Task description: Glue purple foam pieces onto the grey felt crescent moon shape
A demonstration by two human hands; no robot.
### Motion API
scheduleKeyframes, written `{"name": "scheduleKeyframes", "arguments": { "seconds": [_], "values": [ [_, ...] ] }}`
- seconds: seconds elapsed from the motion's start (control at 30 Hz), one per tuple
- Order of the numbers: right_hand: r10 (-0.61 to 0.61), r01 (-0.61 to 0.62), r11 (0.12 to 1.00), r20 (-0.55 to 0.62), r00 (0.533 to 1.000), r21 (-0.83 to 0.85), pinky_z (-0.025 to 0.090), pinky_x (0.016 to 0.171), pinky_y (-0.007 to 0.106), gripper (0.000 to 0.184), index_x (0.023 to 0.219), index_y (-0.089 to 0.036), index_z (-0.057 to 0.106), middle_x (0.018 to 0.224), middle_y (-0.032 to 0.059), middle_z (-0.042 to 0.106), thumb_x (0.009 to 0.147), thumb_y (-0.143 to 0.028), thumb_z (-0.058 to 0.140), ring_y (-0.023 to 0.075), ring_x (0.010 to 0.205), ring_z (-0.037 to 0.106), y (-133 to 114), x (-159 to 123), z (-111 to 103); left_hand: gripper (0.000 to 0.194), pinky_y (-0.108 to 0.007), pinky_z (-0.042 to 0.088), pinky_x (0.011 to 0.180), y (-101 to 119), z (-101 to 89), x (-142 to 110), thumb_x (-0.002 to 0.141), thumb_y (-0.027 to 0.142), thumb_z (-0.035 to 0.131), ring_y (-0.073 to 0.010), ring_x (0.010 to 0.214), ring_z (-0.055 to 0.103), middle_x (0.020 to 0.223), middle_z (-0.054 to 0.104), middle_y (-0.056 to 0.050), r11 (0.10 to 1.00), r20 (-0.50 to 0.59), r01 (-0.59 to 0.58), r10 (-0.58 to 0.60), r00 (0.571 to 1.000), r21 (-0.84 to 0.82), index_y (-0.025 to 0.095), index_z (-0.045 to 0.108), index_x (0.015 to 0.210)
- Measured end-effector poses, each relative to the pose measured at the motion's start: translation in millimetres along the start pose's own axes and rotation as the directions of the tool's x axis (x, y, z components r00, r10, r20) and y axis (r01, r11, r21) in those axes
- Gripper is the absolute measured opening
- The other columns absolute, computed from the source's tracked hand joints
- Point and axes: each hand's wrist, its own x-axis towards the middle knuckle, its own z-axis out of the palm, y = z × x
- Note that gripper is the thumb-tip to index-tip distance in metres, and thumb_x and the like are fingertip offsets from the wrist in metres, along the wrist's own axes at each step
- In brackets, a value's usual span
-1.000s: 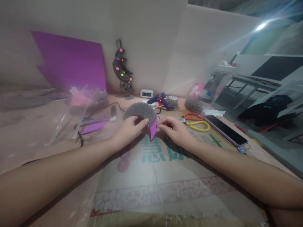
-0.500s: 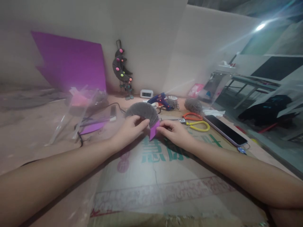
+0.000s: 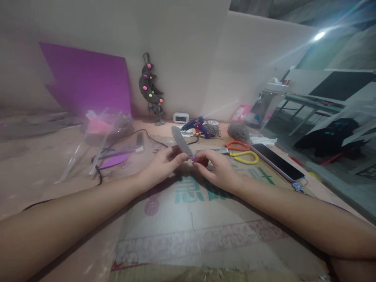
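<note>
A crescent (image 3: 182, 141) wrapped in grey yarn, with a small purple end, is held between my hands above the cardboard. It stands tilted and is seen nearly edge-on. My left hand (image 3: 166, 166) pinches it near its lower end, thumb on the near side. The fingertips of my right hand (image 3: 216, 166) are closed at the purple tip, which they mostly cover. Pliers with one orange and one yellow handle (image 3: 245, 157) lie just right of my right hand. Behind the crescent rests a blue glue gun (image 3: 195, 124) with its cord.
Printed cardboard (image 3: 205, 235) covers the table's front. To the right are a phone (image 3: 277, 161), a ball of grey yarn (image 3: 239, 133) and a clear bottle (image 3: 266, 103). A decorated moon hanging (image 3: 149, 84), a small clock (image 3: 180, 118) and a purple sheet (image 3: 91, 82) stand behind; clear glue sticks (image 3: 72, 160) lie left.
The crescent has been turned from face-on to nearly edge-on. Its purple end, plainly visible before, is now mostly hidden by my fingers. Both hands keep hold.
</note>
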Motion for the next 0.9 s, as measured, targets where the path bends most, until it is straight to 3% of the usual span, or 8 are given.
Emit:
{"name": "scheduleKeyframes", "arguments": {
  "seconds": [0.1,0.2,0.3,0.43,0.57,0.7,0.77,0.9],
  "values": [
    [0.018,-0.017,1.000,0.047,0.999,-0.019,0.043,0.063,0.027,0.002,0.085,-0.020,0.057,0.074,0.0016,0.061,0.084,-0.021,0.056,0.0143,0.066,0.054,-1,1,-1,0.051,-0.027,0.048,0.062,-1,0.5,-2,0.084,0.059,0.049,-0.0204,0.072,0.063,0.082,0.070,-0.006,0.997,0.037,0.055,-0.053,0.998,-0.060,0.015,0.067,0.103],
    [0.026,-0.023,0.999,0.090,0.996,-0.028,0.043,0.064,0.027,0.003,0.086,-0.020,0.057,0.075,0.0016,0.062,0.084,-0.021,0.055,0.0144,0.067,0.055,-2,3,-1,0.050,-0.027,0.046,0.061,0,1.3,-2,0.086,0.057,0.044,-0.0197,0.067,0.061,0.069,0.068,-0.004,0.993,-0.028,0.112,-0.113,0.993,-0.024,0.014,0.069,0.084],
    [0.026,-0.024,1.000,0.110,0.994,-0.016,0.043,0.066,0.027,0.006,0.089,-0.019,0.058,0.079,0.0026,0.063,0.087,-0.022,0.054,0.0148,0.070,0.055,-3,4,-1,0.046,-0.029,0.047,0.071,2,1.9,1,0.088,0.051,0.044,-0.0208,0.079,0.062,0.079,0.070,-0.004,0.996,-0.081,0.078,-0.080,0.993,-0.035,0.014,0.069,0.085],
    [0.022,-0.023,0.999,0.030,0.999,0.024,0.043,0.067,0.028,0.006,0.089,-0.019,0.057,0.080,0.0029,0.063,0.088,-0.023,0.053,0.0147,0.071,0.055,-1,3,-1,0.042,-0.029,0.046,0.082,3,1.9,5,0.089,0.048,0.046,-0.0205,0.090,0.061,0.100,0.071,-0.006,0.992,-0.093,0.045,-0.055,0.994,-0.114,0.014,0.069,0.095],
    [0.073,-0.069,0.996,-0.083,0.994,0.052,0.044,0.070,0.028,0.007,0.092,-0.019,0.055,0.081,0.0030,0.058,0.089,-0.025,0.053,0.0155,0.075,0.054,2,3,0,0.042,-0.028,0.047,0.071,2,0.7,7,0.085,0.051,0.051,-0.0193,0.078,0.061,0.083,0.070,-0.005,0.987,-0.127,0.113,-0.128,0.984,-0.118,0.014,0.068,0.094],
    [0.089,-0.078,0.994,-0.143,0.986,0.081,0.044,0.081,0.032,0.013,0.101,-0.019,0.056,0.097,0.0066,0.056,0.089,-0.025,0.054,0.0182,0.091,0.054,10,8,1,0.038,-0.027,0.046,0.067,1,-0.9,9,0.082,0.050,0.056,-0.0164,0.068,0.058,0.072,0.066,-0.002,0.983,-0.152,0.104,-0.127,0.980,-0.151,0.015,0.067,0.093],
    [0.112,-0.102,0.990,-0.100,0.989,0.101,0.043,0.084,0.033,0.014,0.101,-0.019,0.058,0.100,0.0071,0.056,0.089,-0.026,0.054,0.0188,0.095,0.054,15,10,2,0.038,-0.027,0.046,0.067,1,-1.8,10,0.082,0.049,0.057,-0.0162,0.070,0.058,0.076,0.067,-0.003,0.986,-0.165,0.094,-0.117,0.979,-0.141,0.015,0.066,0.094],
    [0.171,-0.172,0.980,0.020,0.985,0.104,0.042,0.081,0.033,0.012,0.081,-0.018,0.058,0.085,0.0042,0.057,0.089,-0.027,0.054,0.0180,0.086,0.054,20,13,4,0.037,-0.027,0.046,0.071,1,-2.6,12,0.081,0.047,0.059,-0.0170,0.077,0.059,0.086,0.068,-0.005,0.994,-0.211,0.042,-0.063,0.975,-0.103,0.014,0.066,0.095]
  ]
}}
